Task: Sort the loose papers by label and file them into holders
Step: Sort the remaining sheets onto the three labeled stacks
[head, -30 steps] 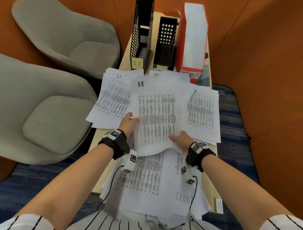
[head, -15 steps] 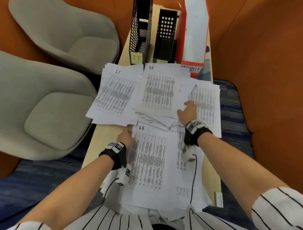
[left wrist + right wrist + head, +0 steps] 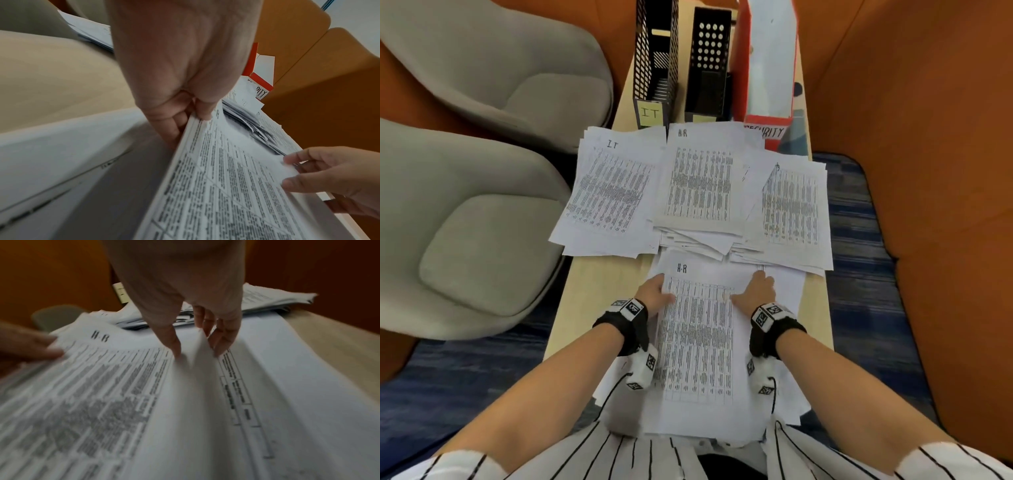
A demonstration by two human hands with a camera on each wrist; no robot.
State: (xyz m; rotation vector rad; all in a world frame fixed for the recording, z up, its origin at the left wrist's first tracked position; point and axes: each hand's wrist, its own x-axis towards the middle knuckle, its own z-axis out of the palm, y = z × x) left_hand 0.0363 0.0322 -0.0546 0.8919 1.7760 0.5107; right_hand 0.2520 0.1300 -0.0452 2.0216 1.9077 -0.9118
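A printed sheet marked HR (image 3: 697, 329) tops the unsorted stack nearest me. My left hand (image 3: 654, 294) pinches its left edge, thumb above and fingers (image 3: 172, 128) beneath. My right hand (image 3: 756, 293) pinches its right edge between thumb and fingers (image 3: 224, 344), and the edge lifts off the sheet below. Beyond lie three sorted piles: IT (image 3: 613, 192) on the left, HR (image 3: 700, 181) in the middle, a third pile (image 3: 792, 205) on the right. Behind them stand a black mesh holder tagged IT (image 3: 654, 72), a black perforated holder (image 3: 709, 68) and a red holder marked SECURITY (image 3: 768, 68).
The narrow wooden table (image 3: 599, 287) shows bare wood left of the near stack. Two grey armchairs (image 3: 465, 212) stand close on the left. Orange upholstered walls (image 3: 914, 171) close in on the right and behind. Blue carpet (image 3: 859, 294) lies below.
The earlier HR sheet went onto the middle pile. My right hand came back from the right pile to the near stack, and both hands now pinch the edges of the top HR sheet.
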